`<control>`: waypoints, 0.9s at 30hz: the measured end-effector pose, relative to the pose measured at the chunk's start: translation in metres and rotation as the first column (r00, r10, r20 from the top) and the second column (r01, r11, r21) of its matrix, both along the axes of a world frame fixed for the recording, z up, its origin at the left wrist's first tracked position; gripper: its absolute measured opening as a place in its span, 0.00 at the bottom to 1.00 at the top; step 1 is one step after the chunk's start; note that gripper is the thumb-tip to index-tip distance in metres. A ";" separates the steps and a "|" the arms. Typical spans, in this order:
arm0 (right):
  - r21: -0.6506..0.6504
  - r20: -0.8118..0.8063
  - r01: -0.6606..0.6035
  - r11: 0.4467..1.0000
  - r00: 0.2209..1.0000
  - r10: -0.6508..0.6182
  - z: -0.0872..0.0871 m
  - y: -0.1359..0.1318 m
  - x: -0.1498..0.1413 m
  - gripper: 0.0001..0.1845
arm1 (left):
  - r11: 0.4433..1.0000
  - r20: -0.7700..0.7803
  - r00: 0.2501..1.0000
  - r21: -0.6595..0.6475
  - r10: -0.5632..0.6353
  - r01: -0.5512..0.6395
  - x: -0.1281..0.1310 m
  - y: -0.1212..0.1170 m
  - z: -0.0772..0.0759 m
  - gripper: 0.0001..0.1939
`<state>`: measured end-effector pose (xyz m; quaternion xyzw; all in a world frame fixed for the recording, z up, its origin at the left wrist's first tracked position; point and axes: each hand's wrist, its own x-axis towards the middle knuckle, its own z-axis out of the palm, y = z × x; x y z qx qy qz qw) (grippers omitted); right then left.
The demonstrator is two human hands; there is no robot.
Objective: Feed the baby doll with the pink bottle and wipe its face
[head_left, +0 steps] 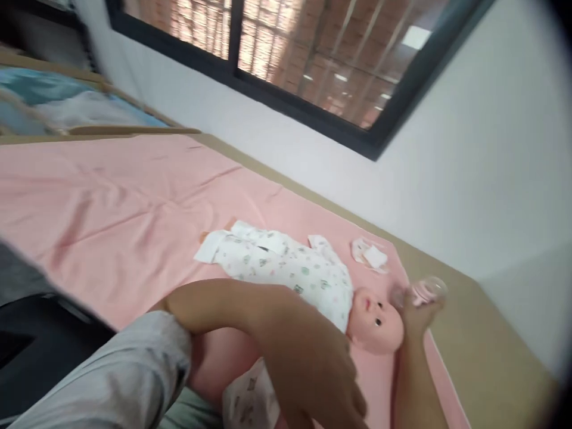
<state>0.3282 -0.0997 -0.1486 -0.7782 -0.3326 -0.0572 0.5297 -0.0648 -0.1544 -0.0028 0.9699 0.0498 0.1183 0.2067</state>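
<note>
The left forearm, in a rolled grey sleeve, is extending from the lower left across the near side of the bed; the wrist is bending, and the left hand is angling down with its back facing up. Its fingers are curving downward, mostly hidden; whether they are grasping anything cannot be told. A patterned white cloth is lying just beside and partly behind this hand.

The right forearm is rising from the lower right. The right hand is closing around a clear container with pink showing inside, positioned near the doll's head, over the sheet's edge.

The doll is lying face up on the pink sheet, wearing a patterned white garment. A small white item is resting on the sheet, between the head and the wall.
</note>
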 end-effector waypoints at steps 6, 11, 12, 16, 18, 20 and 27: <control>0.076 -0.004 0.017 0.997 1.000 -0.016 -0.011 0.005 0.011 0.56 | 0.904 -0.063 0.915 0.140 -0.399 0.404 -0.011 0.021 0.036 0.18; 0.053 -0.030 0.058 0.997 0.998 -0.057 -0.008 0.004 0.008 0.54 | 0.931 -0.158 0.924 0.054 -0.349 0.361 -0.020 0.026 0.047 0.24; 0.058 -0.031 0.058 0.997 0.998 -0.057 -0.007 0.003 0.008 0.54 | 0.934 -0.169 0.924 0.043 -0.343 0.355 -0.020 0.027 0.050 0.25; 0.095 -0.045 0.038 0.995 0.998 -0.034 0.001 -0.001 0.005 0.53 | 0.958 -0.146 0.949 0.034 -0.278 0.286 -0.020 0.034 0.059 0.27; 0.122 -0.045 0.023 0.992 0.999 -0.018 0.009 0.000 0.002 0.52 | 0.964 -0.117 0.959 0.032 -0.257 0.263 -0.016 0.041 0.060 0.27; 0.163 -0.036 -0.002 0.987 0.999 0.008 0.021 0.002 -0.002 0.52 | 0.975 -0.076 0.973 0.031 -0.218 0.221 -0.011 0.051 0.056 0.26; 0.302 0.018 -0.305 0.903 0.949 0.314 0.088 0.004 -0.047 0.51 | 0.976 0.242 0.945 -0.054 0.217 -0.211 0.017 0.086 0.029 0.21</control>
